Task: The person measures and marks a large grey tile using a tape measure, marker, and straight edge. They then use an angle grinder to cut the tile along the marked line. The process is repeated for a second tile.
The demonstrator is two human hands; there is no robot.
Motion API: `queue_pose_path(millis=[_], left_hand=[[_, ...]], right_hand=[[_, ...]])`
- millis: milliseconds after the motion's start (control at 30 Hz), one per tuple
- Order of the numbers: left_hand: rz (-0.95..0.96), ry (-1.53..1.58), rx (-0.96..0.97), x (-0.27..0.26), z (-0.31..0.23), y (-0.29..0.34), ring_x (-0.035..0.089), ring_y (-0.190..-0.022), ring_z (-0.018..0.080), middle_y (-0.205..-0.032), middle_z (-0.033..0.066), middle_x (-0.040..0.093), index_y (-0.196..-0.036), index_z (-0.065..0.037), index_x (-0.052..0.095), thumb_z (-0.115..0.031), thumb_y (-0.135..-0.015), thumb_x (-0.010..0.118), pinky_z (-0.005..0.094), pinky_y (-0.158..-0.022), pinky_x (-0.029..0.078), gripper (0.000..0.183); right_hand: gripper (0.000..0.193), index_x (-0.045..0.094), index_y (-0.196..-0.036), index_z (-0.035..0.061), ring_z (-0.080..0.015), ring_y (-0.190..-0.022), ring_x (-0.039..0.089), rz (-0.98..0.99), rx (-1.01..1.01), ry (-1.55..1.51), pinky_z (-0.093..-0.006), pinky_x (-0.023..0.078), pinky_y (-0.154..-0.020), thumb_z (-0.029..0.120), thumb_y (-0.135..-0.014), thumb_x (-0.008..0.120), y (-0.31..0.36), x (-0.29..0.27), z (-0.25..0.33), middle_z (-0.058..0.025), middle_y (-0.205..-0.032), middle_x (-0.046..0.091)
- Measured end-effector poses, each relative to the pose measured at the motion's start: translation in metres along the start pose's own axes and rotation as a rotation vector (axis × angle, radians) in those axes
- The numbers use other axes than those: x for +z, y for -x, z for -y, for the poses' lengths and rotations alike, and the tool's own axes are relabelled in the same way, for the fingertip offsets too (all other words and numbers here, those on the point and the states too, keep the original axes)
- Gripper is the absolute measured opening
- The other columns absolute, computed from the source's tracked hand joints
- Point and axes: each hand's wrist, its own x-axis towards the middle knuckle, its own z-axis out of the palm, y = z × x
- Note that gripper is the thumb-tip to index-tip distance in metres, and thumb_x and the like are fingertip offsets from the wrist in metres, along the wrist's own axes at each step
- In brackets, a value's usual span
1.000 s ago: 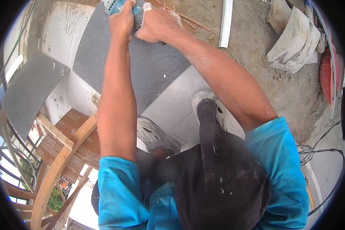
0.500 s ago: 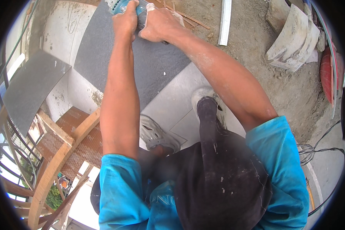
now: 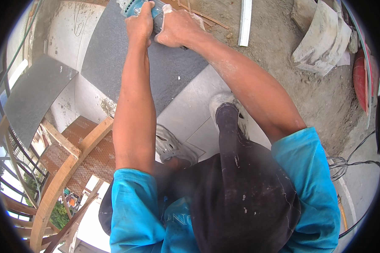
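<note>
At the top of the view, both my arms reach forward to a teal angle grinder (image 3: 134,8) with a pale vented end. My left hand (image 3: 140,27) is closed round its teal body. Beside it, my right hand (image 3: 180,28), dusted white, is wrapped round the darker part. The grinder is over a large dark grey tile (image 3: 109,59), and its disc is hidden from me. A small white chip lies on the tile's surface. The tile rests across paler tiles (image 3: 185,95) near my feet.
Another dark tile (image 3: 38,95) leans at the left, by a curved wooden frame (image 3: 67,173) and a brown patterned board (image 3: 82,162). A white metal strip (image 3: 244,25), broken curved slabs (image 3: 318,40), a red object (image 3: 360,80) and black cable (image 3: 342,164) lie on the right.
Both hands keep their hold on the grinder and have shifted very slightly to the right. The view has moved a little; nothing else visibly differs.
</note>
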Motion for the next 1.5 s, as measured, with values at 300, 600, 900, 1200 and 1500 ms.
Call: queue_pose_path(millis=[300, 600, 900, 1200, 1500], left_hand=[[0.021, 0.025, 0.025, 0.001, 0.005, 0.003, 0.063, -0.086, 0.0194, -0.100, 0.0143, 0.066, -0.114, 0.015, 0.062, -0.035, -0.084, 0.072, 0.0344, -0.073, 0.050, 0.059], [0.039, 0.066, -0.026, 0.005, 0.004, 0.009, 0.063, -0.088, 0.0195, -0.101, 0.0140, 0.066, -0.114, 0.014, 0.062, -0.034, -0.084, 0.072, 0.0343, -0.076, 0.050, 0.057], [0.011, 0.044, 0.034, 0.007, 0.010, 0.017, 0.063, -0.092, 0.0213, -0.105, 0.0157, 0.065, -0.115, 0.014, 0.062, -0.036, -0.083, 0.073, 0.0358, -0.080, 0.049, 0.061], [0.015, 0.030, 0.007, 0.011, 0.008, 0.023, 0.063, -0.093, 0.0224, -0.108, 0.0181, 0.064, -0.119, 0.016, 0.059, -0.037, -0.082, 0.073, 0.0361, -0.080, 0.050, 0.066], [-0.029, 0.028, 0.030, 0.013, 0.014, 0.032, 0.064, -0.091, 0.0231, -0.106, 0.0184, 0.066, -0.116, 0.016, 0.061, -0.039, -0.080, 0.074, 0.0370, -0.079, 0.050, 0.067]], right_hand=[[0.060, 0.058, -0.126, -0.0052, -0.0379, -0.101, 0.072, 0.015, -0.009, 0.029, -0.0479, 0.058, -0.085, 0.016, -0.071, 0.073, 0.002, 0.002, -0.004, -0.0255, -0.105, 0.073], [0.060, 0.059, -0.125, -0.0049, -0.0370, -0.102, 0.072, -0.015, -0.015, 0.019, -0.0468, 0.058, -0.084, 0.017, -0.071, 0.073, 0.007, 0.005, -0.010, -0.0246, -0.105, 0.073], [0.063, 0.056, -0.129, -0.0063, -0.0379, -0.103, 0.071, -0.028, -0.004, 0.009, -0.0480, 0.058, -0.086, 0.015, -0.071, 0.071, 0.016, 0.005, -0.012, -0.0258, -0.106, 0.072], [0.074, 0.053, -0.131, -0.0128, -0.0396, -0.087, 0.073, -0.103, -0.068, 0.015, -0.0472, 0.059, -0.075, 0.018, -0.066, 0.072, 0.018, 0.010, -0.022, -0.0269, -0.091, 0.072], [0.069, 0.053, -0.134, -0.0050, -0.0359, -0.102, 0.072, -0.004, 0.007, 0.068, -0.0468, 0.058, -0.085, 0.019, -0.072, 0.070, 0.032, 0.001, -0.017, -0.0232, -0.104, 0.074]])
